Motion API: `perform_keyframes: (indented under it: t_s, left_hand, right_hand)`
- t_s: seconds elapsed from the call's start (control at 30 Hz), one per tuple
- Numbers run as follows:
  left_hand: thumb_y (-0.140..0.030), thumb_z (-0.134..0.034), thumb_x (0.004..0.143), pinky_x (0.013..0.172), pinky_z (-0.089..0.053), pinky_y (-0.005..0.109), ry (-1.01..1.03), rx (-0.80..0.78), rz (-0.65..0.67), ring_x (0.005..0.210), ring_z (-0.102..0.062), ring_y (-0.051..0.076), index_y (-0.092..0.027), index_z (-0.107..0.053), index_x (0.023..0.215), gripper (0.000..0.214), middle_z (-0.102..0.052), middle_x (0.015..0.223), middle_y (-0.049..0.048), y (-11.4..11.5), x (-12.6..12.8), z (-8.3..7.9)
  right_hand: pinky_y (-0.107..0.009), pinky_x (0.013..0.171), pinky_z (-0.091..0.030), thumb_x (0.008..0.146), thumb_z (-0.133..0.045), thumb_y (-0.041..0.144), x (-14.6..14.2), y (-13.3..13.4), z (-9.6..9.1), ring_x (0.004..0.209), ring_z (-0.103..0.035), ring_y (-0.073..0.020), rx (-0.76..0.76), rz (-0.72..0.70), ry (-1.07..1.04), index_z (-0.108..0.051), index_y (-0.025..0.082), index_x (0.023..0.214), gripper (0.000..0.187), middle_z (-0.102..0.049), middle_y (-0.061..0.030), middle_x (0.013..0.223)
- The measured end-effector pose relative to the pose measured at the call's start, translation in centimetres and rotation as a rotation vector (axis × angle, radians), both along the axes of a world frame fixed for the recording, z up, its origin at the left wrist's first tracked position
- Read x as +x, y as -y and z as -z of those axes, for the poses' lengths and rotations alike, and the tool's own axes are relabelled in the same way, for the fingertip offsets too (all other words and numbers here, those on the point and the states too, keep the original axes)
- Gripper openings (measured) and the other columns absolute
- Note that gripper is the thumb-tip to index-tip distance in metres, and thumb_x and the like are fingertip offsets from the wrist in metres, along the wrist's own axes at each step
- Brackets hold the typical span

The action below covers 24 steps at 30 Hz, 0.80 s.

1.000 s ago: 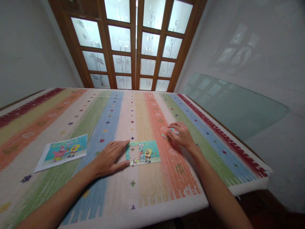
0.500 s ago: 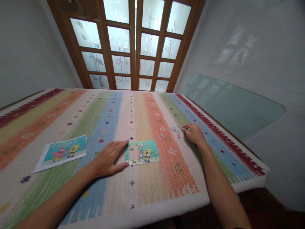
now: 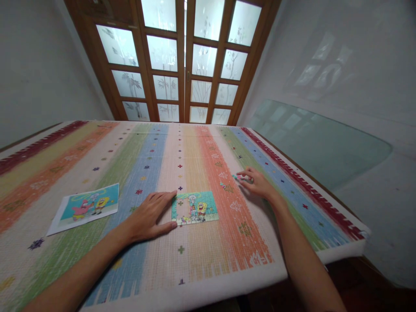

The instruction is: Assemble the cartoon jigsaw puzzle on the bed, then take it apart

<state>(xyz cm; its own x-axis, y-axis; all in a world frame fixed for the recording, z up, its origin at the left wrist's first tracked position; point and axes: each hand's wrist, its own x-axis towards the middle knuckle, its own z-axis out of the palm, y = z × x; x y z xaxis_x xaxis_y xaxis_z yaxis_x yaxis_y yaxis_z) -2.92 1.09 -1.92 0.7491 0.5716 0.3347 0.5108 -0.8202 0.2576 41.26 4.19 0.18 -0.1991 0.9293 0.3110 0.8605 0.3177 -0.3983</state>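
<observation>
striped cloth [image 3: 162,264] — left hand [image 3: 150,219] at puzzle [image 3: 196,209]

Light: daylight through frosted panes [image 3: 204,60] ahead of me, near-white at top. Walls: dim grey; window-shaped glare on the right wall [image 3: 373,82]. Shadow: soft, below my right hand [image 3: 255,181]. Distortion: wide-angle, edges stretched.

The puzzle [image 3: 204,207] lies before me on the counter [image 3: 208,255], with my left hand [image 3: 154,218] against its left edge. Well to the puzzle's left, past that hand, lies the printed picture [image 3: 89,205]. To its right and slightly behind are loose pieces [image 3: 238,177], by my right hand [image 3: 255,182]. Far behind it stand the doors [image 3: 204,60]; well off to its right, beyond the counter, is the glass panel [image 3: 321,141].
</observation>
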Motion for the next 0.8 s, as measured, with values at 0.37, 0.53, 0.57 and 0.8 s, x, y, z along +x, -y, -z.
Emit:
perform_keyframes:
  t_s: [0.37, 0.53, 0.57, 0.8]
  left_hand:
    - [-0.056, -0.051, 0.1, 0.107, -0.044, 0.054, 0.01, 0.02, 0.013, 0.126, -0.055, 0.036, -0.02, -0.024, 0.157, 0.073, -0.053, 0.145, 0.0178, -0.1, 0.0, 0.1]
    - [-0.055, -0.051, 0.1, 0.107, -0.044, 0.055, 0.009, 0.017, 0.014, 0.126, -0.055, 0.036, -0.019, -0.024, 0.157, 0.072, -0.053, 0.145, 0.0183, -0.1, 0.0, 0.1]
    - [-0.054, -0.051, 0.1, 0.107, -0.044, 0.055, 0.008, 0.015, 0.016, 0.126, -0.055, 0.036, -0.019, -0.024, 0.156, 0.071, -0.053, 0.145, 0.0183, -0.1, 0.0, 0.1]
    - [-0.053, -0.051, 0.101, 0.108, -0.043, 0.056, 0.009, 0.004, 0.02, 0.127, -0.054, 0.036, -0.021, -0.024, 0.156, 0.07, -0.052, 0.146, 0.018, -0.1, 0.0, 0.0]
  right_hand:
    - [-0.036, 0.084, -0.048, 0.092, -0.061, 0.03, -4.3, -0.3, 1.7, 0.087, -0.061, -0.0207, -0.075, -0.235, 0.0, -0.074, 0.02, 0.105, 0.021, -0.063, -0.0085, 0.1]
    - [-0.032, 0.072, -0.046, 0.086, -0.066, 0.029, -4.4, -0.4, 1.2, 0.076, -0.057, -0.0186, -0.121, -0.197, -0.09, -0.067, 0.019, 0.088, 0.01, -0.063, -0.0042, 0.084]
    - [-0.031, 0.069, -0.045, 0.085, -0.066, 0.028, -4.6, -0.4, 1.1, 0.072, -0.056, -0.0179, -0.145, -0.177, -0.127, -0.066, 0.019, 0.085, 0.009, -0.063, -0.0035, 0.081]
    - [-0.029, 0.062, -0.044, 0.085, -0.065, 0.027, -9.0, 0.7, 0.2, 0.063, -0.059, -0.0155, -0.239, -0.233, -0.46, -0.063, 0.02, 0.082, 0.008, -0.066, -0.0011, 0.071]
